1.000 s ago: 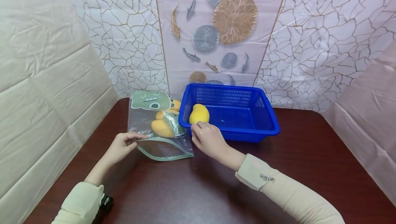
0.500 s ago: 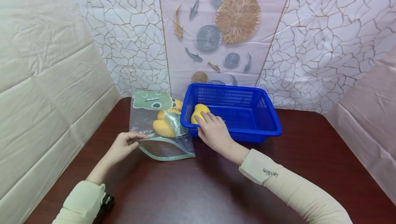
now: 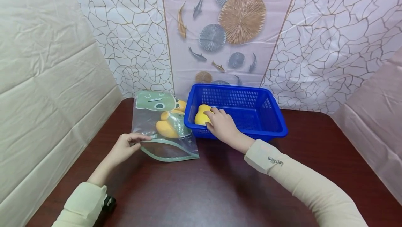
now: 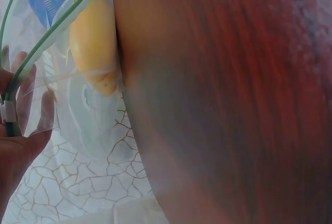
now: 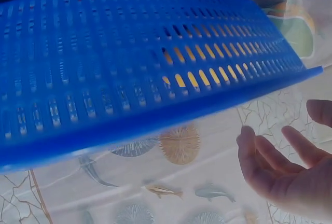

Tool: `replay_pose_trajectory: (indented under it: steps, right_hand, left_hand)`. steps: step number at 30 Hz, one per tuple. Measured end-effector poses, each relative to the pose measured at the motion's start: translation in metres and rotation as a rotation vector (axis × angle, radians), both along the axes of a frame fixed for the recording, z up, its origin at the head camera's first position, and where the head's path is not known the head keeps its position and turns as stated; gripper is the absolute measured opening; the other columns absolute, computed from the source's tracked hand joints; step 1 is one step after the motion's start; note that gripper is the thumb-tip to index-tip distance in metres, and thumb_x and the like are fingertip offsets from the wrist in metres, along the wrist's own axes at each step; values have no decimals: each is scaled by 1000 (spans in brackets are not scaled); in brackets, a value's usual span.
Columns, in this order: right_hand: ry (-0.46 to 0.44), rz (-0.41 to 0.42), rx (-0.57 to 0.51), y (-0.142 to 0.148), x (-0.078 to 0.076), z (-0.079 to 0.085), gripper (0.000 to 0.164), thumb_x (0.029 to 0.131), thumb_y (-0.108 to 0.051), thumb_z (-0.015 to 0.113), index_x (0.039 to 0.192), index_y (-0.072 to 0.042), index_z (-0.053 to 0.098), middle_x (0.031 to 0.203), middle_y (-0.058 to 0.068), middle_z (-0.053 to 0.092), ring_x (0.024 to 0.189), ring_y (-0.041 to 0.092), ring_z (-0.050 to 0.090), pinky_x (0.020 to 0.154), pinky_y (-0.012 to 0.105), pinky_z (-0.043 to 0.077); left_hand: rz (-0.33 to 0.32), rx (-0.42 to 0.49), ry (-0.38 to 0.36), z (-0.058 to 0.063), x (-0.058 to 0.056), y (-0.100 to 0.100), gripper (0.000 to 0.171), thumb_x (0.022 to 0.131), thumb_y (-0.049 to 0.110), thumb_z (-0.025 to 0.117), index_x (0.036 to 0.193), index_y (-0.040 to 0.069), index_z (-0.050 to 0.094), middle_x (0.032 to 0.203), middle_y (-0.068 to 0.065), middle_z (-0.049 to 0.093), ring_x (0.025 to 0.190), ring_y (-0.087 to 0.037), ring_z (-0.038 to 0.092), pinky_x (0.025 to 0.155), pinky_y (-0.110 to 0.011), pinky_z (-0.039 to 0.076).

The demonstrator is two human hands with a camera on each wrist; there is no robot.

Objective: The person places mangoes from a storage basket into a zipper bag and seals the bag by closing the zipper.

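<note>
My left hand (image 3: 125, 146) pinches the mouth edge of a clear zip bag (image 3: 141, 124) with green cartoon print. The bag lies flat with its green-edged mouth parted towards me. Several yellow-orange mangoes (image 3: 166, 129) are inside it; one mango (image 4: 93, 37) shows through the plastic in the left wrist view. A yellow mango (image 3: 201, 118) sits at the left end of the blue basket (image 3: 232, 136). My right hand (image 3: 222, 125) is over the basket's front rim, fingertips at that mango's right side. In the right wrist view its fingers are spread and loosely bent, with nothing between them.
The dark red-brown table (image 3: 188, 192) carries the bag and basket side by side, the basket's left rim close against the bag. Patterned cloth (image 3: 135, 45) hangs behind, and pale cloth walls stand left and right.
My right hand has moved up from the basket's front rim, over the mango, then slightly right to its side. The left hand keeps its hold on the bag.
</note>
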State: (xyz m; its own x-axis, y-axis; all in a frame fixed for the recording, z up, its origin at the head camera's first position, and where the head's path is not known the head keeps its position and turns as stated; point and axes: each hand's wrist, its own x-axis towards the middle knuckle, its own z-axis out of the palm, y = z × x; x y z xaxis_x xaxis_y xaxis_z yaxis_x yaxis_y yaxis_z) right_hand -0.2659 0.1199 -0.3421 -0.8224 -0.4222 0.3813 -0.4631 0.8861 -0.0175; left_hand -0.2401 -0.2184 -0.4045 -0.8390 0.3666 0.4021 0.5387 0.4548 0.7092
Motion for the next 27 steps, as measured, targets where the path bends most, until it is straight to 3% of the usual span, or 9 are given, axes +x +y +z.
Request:
replay_pose_trajectory:
  steps: [10,15,21,27]
  right_hand:
    - [-197,-5,10,-3,-17,11,38,88,-14,65,123,-3,59,116,17,62,98,32,62,83,39,53]
    - [-298,-8,36,-7,-27,15,42,89,-16,63,128,-2,56,118,20,59,95,32,63,80,39,54]
    - [-423,-25,96,-13,-33,21,46,91,-21,60,133,-4,51,130,20,54,110,35,59,89,43,51]
    - [-467,-43,136,-19,-36,25,45,93,-24,58,133,-7,52,132,18,54,116,34,55,92,45,49]
  left_hand:
    - [-27,15,-15,0,-3,-1,38,76,-21,47,101,-4,70,98,-22,70,91,12,57,69,-15,48]
    - [-25,17,-16,-1,-4,-2,37,76,-21,47,101,-4,70,97,-22,70,91,12,57,69,-15,48]
    - [-33,28,-25,-3,-1,-2,37,76,-20,47,101,-5,69,97,-23,70,91,12,57,70,-15,48]
    - [-11,31,-26,-4,-1,-4,38,76,-22,46,101,-5,69,98,-23,69,92,13,56,71,-14,48]
